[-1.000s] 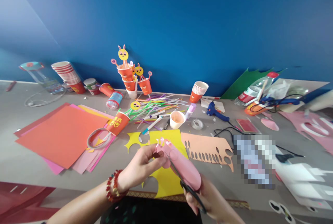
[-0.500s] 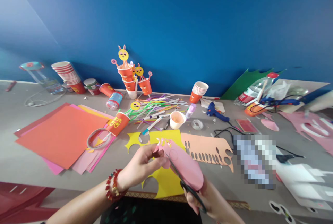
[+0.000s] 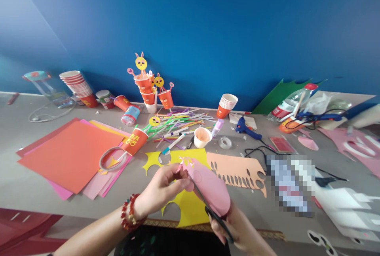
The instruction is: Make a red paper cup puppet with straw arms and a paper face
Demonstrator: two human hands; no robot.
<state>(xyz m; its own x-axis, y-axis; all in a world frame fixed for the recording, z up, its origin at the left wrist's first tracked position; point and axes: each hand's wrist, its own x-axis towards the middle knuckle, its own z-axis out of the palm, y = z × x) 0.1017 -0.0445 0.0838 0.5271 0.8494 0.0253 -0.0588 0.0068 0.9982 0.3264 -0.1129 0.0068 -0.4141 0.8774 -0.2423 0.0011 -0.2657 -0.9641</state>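
A curled sheet of pink paper (image 3: 209,186) is pinched by its left end between the thumb and fingers of my left hand (image 3: 169,188). A pencilled circle shows on it, and its far left edge is cut ragged. My right hand (image 3: 230,222) is closed round the black handles of a pair of scissors (image 3: 219,224), whose blades lie along the paper's near edge, tips close to my left thumb. The paper hides part of the right hand's fingers. Beneath both hands lies yellow paper (image 3: 190,206) with round cut-outs.
Peach paper (image 3: 234,169) with leaf-shaped holes lies right of the hands. Behind are a white paper cup (image 3: 202,138), loose straws (image 3: 178,123) and a blue glue gun (image 3: 247,127). Coloured sheets (image 3: 71,153) and a tape roll (image 3: 113,158) lie at left; decorated red cups (image 3: 148,97) stand by the wall.
The pink paper and my right hand with the scissors have shifted very slightly left. My left hand keeps its pinch almost in place.
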